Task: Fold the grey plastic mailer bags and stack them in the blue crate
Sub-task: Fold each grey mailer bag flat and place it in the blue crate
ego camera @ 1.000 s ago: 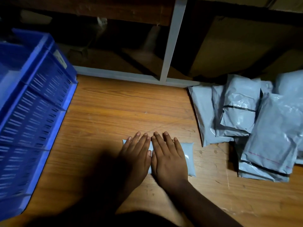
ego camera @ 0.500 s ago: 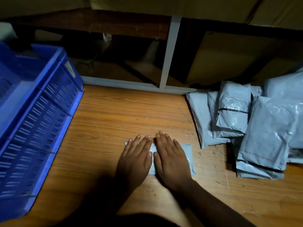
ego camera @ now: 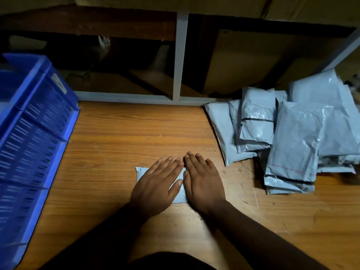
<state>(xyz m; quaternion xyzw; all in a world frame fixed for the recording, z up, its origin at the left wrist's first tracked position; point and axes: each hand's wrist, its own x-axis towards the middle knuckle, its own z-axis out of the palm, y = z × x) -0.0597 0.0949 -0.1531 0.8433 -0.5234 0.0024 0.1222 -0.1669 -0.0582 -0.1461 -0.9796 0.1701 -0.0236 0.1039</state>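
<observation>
left hand (ego camera: pixel 155 187), right hand (ego camera: pixel 202 184) flat on folded mailer (ego camera: pixel 178 194), blue crate (ego camera: pixel 33 133)

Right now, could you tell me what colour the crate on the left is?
The crate is bright blue with slotted sides, seen in the head view.

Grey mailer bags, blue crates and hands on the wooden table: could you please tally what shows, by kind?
Folded grey mailer bag under both flat hands: 1
Pile of unfolded grey mailer bags: 1 pile, overlapping, number unclear
Blue crate: 1
Hands, left hand and right hand: 2
Total: 5
</observation>
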